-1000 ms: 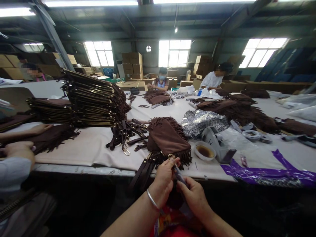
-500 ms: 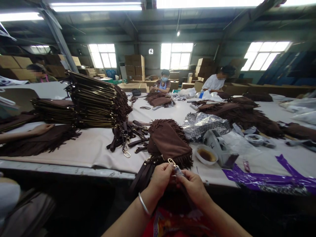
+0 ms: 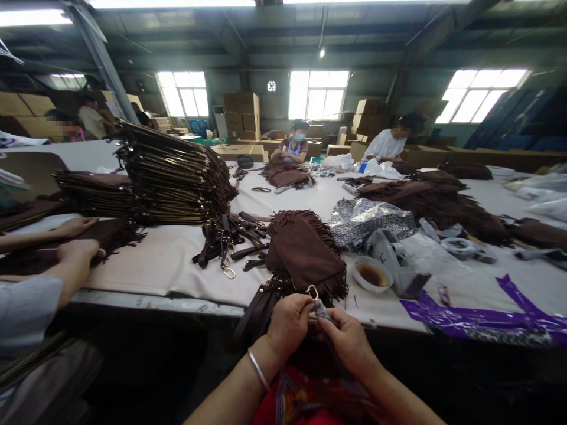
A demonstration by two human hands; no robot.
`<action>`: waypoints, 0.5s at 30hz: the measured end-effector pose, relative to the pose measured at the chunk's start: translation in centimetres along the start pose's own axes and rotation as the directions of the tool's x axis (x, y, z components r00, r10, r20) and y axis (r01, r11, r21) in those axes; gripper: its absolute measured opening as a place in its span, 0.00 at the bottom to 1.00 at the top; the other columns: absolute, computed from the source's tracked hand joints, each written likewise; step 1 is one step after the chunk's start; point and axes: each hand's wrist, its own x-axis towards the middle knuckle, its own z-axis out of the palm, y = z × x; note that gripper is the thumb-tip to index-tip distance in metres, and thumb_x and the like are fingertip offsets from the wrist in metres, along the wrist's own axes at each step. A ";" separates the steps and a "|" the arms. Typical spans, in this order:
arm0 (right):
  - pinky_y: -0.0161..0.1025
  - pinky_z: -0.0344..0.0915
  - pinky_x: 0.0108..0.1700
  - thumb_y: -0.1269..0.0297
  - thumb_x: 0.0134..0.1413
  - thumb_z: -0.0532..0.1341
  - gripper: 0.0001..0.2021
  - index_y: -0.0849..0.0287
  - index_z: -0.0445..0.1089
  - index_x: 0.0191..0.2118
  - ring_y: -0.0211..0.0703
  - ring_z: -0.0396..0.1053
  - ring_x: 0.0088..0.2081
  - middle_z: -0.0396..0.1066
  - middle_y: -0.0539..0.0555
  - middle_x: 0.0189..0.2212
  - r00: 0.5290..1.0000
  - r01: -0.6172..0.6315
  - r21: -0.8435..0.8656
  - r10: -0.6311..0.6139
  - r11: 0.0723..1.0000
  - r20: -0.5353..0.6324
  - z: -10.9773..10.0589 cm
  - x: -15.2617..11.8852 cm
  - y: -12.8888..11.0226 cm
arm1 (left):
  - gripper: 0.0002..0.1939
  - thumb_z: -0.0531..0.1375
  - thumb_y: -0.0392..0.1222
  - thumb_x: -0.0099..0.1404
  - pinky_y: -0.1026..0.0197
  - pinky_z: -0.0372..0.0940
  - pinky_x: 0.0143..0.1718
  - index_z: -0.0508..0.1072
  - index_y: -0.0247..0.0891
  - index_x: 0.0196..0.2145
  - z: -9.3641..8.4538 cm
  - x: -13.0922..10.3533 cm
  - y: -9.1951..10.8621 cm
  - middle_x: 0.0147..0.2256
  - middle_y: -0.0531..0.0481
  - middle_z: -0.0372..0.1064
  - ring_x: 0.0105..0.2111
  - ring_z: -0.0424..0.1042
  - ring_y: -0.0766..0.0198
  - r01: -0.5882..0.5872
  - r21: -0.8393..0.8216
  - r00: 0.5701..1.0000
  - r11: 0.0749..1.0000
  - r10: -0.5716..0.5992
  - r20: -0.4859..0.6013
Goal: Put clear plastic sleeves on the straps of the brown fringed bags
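Just over the table's front edge, my left hand [image 3: 290, 323] and my right hand [image 3: 349, 341] meet at one end of a dark brown strap. A gold snap hook [image 3: 313, 291] stands up above the fingers, and a greyish wrapping [image 3: 322, 308] covers the strap end below it. My left fingers are pinched at the base of the hook; my right hand is closed round the wrapped part. Behind them lies a brown fringed bag [image 3: 305, 251]. To the left, a bundle of brown straps [image 3: 259, 310] hangs over the edge.
Loose straps with gold hooks [image 3: 228, 245] lie left of the bag, before a tall stack of fringed bags [image 3: 170, 177]. On the right are a bowl of brown liquid [image 3: 372, 274], a grey tape dispenser [image 3: 398, 265] and purple plastic [image 3: 469, 319]. A co-worker's hands [image 3: 80, 248] rest on bags far left.
The gold hook has turned more upright, and my left fingers have shifted down to its base. A co-worker's second hand and pale sleeve have come in at the left.
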 end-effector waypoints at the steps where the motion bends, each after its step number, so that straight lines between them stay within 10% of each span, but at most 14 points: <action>1: 0.36 0.63 0.29 0.50 0.52 0.62 0.17 0.61 0.73 0.35 0.42 0.70 0.26 0.73 0.52 0.26 1.000 -0.007 0.002 0.007 1.000 0.005 0.0 -0.1 0.1 | 0.09 0.57 0.40 0.65 0.60 0.58 0.38 0.78 0.44 0.33 0.1 0.0 -0.1 0.32 0.46 0.74 0.34 0.69 0.57 -0.002 0.019 1.000 1.000 0.002 -0.012; 11: 0.34 0.61 0.27 0.54 0.50 0.62 0.14 0.62 0.71 0.31 0.40 0.69 0.24 0.73 0.52 0.25 0.995 -0.096 0.060 0.093 0.994 0.044 0.2 -0.4 -0.6 | 0.08 0.51 0.38 0.67 0.59 0.56 0.35 0.68 0.41 0.32 0.0 0.3 -1.1 0.30 0.47 0.66 0.31 0.65 0.58 0.052 0.181 0.990 0.982 -0.027 -0.141; 15: 0.33 0.60 0.26 0.58 0.49 0.62 0.11 0.62 0.70 0.30 0.38 0.68 0.22 0.72 0.51 0.23 0.997 -0.068 0.078 0.066 0.995 0.026 0.4 -0.3 -0.4 | 0.08 0.52 0.40 0.67 0.58 0.60 0.39 0.70 0.41 0.34 -0.4 0.7 0.1 0.34 0.46 0.67 0.36 0.67 0.58 -0.021 0.117 1.000 0.993 0.022 -0.006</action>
